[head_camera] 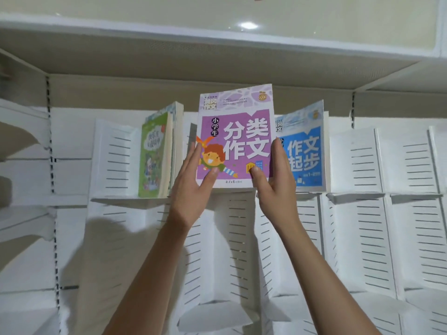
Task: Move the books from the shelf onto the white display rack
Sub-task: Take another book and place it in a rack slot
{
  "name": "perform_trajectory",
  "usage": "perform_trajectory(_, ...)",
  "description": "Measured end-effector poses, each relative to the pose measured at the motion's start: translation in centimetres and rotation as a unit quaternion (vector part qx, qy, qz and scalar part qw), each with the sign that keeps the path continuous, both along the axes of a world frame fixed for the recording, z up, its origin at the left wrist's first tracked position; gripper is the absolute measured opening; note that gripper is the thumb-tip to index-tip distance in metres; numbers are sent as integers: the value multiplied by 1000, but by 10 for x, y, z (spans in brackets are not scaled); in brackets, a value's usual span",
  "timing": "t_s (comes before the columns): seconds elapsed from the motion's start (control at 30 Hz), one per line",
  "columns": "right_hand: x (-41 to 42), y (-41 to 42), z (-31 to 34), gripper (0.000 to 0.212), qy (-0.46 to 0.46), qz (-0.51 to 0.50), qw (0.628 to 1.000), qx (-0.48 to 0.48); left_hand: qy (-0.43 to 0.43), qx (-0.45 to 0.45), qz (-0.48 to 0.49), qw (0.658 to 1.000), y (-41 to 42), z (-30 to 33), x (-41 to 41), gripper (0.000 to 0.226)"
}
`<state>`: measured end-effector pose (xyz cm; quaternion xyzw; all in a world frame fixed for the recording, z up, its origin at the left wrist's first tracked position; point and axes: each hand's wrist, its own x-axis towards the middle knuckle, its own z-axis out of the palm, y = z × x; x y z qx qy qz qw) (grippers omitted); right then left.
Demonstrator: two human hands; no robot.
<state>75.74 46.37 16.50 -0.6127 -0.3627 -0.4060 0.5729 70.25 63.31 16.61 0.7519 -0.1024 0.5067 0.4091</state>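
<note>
Purple book held upright between left hand and right hand.

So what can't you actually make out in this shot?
- Head view: the left part of the blue book is covered by the purple book and the right hand.
- The purple book's bottom edge, whether it rests on the white display rack, is hidden by the left hand and the right hand.
- The green book has cover text too blurred to read.
- Fingers behind the purple book are unseen.

Single head view, tilted slightly upward, close to white display rack, edges perhaps lens-warped
</note>
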Motion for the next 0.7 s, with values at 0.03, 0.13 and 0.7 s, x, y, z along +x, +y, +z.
perform_trajectory(0.03, 6, 3, 5, 72, 1, -10, 1000, -4, 13, 3, 0, 1000, 4, 4, 9, 71)
perform_trajectory(0.13, 23, 12, 13, 71, 6, -43, 999, -18, 45, 0, -15, 999, 14, 12, 31, 71)
perform_trajectory(0.7, 58, 39, -24, 65, -7, -197, 976, -88, 129, 85, 48, 987, 6, 9, 55, 52)
